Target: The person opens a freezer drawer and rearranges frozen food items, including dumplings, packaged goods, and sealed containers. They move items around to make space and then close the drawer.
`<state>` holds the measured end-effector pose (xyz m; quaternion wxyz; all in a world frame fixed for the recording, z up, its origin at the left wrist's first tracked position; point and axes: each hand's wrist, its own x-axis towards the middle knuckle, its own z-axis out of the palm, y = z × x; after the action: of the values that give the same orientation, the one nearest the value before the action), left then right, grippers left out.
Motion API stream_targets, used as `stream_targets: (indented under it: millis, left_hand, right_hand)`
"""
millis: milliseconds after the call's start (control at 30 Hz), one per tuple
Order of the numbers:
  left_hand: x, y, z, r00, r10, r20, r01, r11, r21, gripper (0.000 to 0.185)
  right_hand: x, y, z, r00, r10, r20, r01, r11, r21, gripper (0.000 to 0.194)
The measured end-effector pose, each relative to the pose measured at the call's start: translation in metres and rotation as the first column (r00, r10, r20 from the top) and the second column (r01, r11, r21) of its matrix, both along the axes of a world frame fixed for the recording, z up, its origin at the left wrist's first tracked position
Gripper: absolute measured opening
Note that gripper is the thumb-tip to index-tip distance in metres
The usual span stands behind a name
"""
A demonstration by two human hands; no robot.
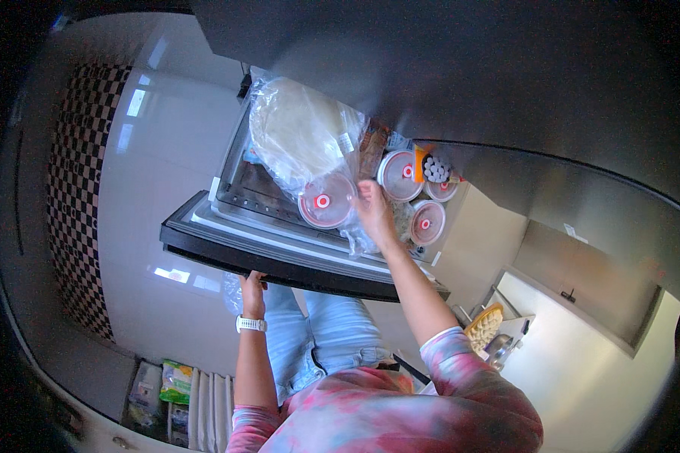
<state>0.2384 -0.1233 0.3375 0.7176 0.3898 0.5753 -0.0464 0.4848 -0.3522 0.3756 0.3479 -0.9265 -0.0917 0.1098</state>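
A freezer drawer (261, 238) with a dark front is pulled out before me. My left hand (253, 291), wearing a white watch, grips the front's lower edge; a clear plastic bag (232, 291) hangs beside it. Inside the drawer, my right hand (373, 210) is at the rim of a round container with a clear lid and red valve (323, 201). Its fingers are curled, and whether they grasp anything is unclear. A large clear bag with pale flat contents (300, 124) lies behind that container. Several similar round containers (399, 175) sit right of the hand.
An orange package with round white pieces (435, 167) rests on the containers at right. The dark refrigerator body (459, 85) overhangs the drawer. At lower right a tray of pale dumpling-like pieces (484, 328) stands near a metal pot (498, 346). Packages (176, 380) fill a low shelf at lower left.
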Motion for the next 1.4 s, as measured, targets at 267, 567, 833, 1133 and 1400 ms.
stream_targets:
  millis: [267, 567, 833, 1133, 1400]
  left_hand:
    - [-0.004, 0.009, -0.002, 0.998, -0.055, -0.023, 0.055, 0.998, 0.001, 0.011]
    - [-0.016, 0.014, -0.014, 0.968, -0.232, 0.092, 0.225, 0.971, 0.08, 0.016]
    - [-0.004, 0.013, -0.002, 0.975, -0.215, 0.054, 0.213, 0.976, 0.031, 0.02]
    - [0.001, 0.018, -0.002, 0.991, -0.13, -0.036, 0.128, 0.989, -0.073, 0.021]
    - [-0.013, 0.032, -0.023, 0.956, -0.293, -0.027, 0.287, 0.948, -0.139, 0.018]
  right_hand:
    - [0.01, 0.015, 0.012, 0.969, 0.112, -0.222, -0.17, 0.95, -0.263, 0.054]
    - [0.017, 0.038, 0.004, 0.952, -0.07, -0.299, -0.034, 0.944, -0.329, 0.036]
    - [-0.017, 0.066, -0.015, 0.979, -0.007, -0.204, -0.031, 0.983, -0.181, 0.03]
    - [-0.049, -0.01, 0.041, 0.991, 0.131, -0.029, -0.129, 0.875, -0.467, 0.07]
    - [-0.055, -0.051, 0.027, 0.951, 0.307, -0.042, -0.263, 0.728, -0.633, 0.076]
